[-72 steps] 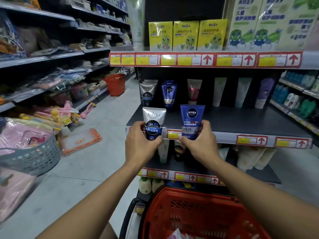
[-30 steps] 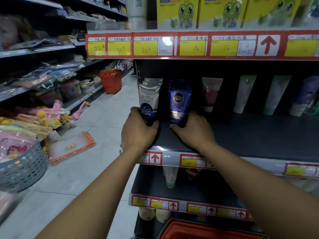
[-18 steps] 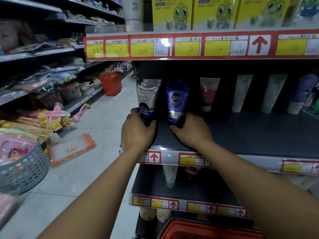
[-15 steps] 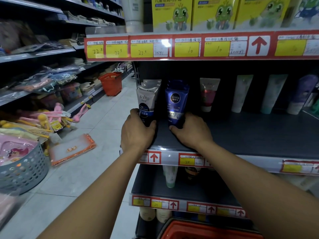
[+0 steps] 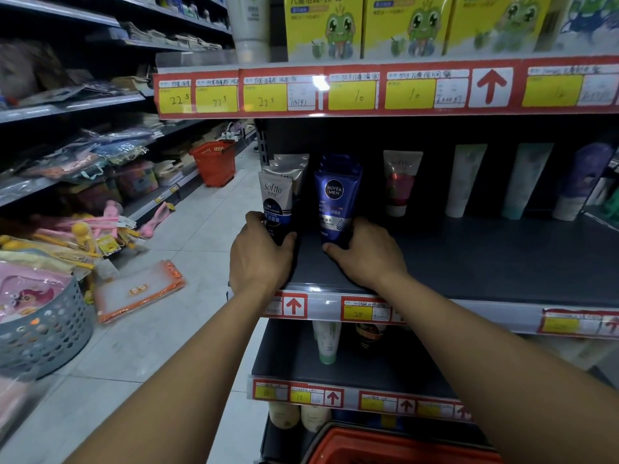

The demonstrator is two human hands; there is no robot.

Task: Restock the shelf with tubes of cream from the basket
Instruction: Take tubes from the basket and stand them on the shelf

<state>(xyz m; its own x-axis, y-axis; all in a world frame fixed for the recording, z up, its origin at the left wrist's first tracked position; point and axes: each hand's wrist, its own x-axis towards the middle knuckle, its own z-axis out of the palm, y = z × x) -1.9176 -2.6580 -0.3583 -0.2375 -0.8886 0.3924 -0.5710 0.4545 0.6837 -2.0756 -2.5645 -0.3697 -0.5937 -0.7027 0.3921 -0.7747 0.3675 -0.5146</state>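
On the dark middle shelf point(image 5: 485, 262) a silver and black Softto tube point(image 5: 276, 202) stands upright at the far left, in front of more tubes like it. My left hand point(image 5: 259, 256) grips its lower end. Beside it stands a blue Nivea Men tube point(image 5: 336, 199), also in front of similar tubes, and my right hand point(image 5: 365, 252) grips its base. The rim of the red basket point(image 5: 385, 447) shows at the bottom edge; its contents are out of sight.
Further right on the same shelf stand a pink-printed tube point(image 5: 400, 182), two pale tubes point(image 5: 464, 179) and a purple one point(image 5: 582, 182). Yellow frog boxes point(image 5: 402, 25) fill the shelf above. A grey basket point(image 5: 40, 333) and a flat orange-edged pouch point(image 5: 140, 289) lie on the aisle floor at left.
Both hands carried the two tubes from the shelf's front edge to the back row and stood them there. Over the last half second nothing has visibly moved.
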